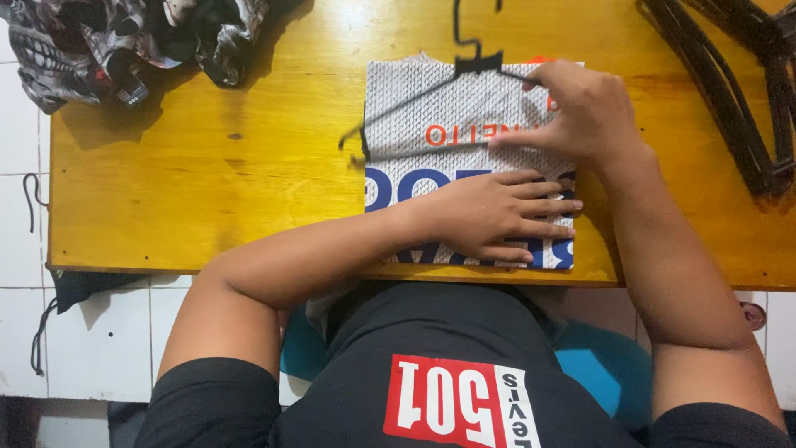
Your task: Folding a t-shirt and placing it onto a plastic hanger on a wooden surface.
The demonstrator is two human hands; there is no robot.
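One folded shirt [431, 124] lies on the yellow wooden table [207, 182], grey with orange and blue print, its near edge close to the table's front edge. One black hanger [431, 99] rests on top of it, hook pointing away from the person (the hook reaches past the shirt's far edge onto bare wood).

Two hands are at work, both on that shirt. The left hand [489, 216] lies flat and spread across the near half, palm down, fingers pointing to the right, gripping nothing. The right hand [580, 112] sits on the far right corner, fingers bent and pressed onto the fabric right at the hanger's right arm; I cannot tell whether it pinches the hanger or only touches it. The hands are near each other but apart.

One heap of dark patterned clothes [124, 41] sits at the far left corner, well apart from the shirt. A bundle of black hangers [746, 108] lies at the far right (too overlapped to count).
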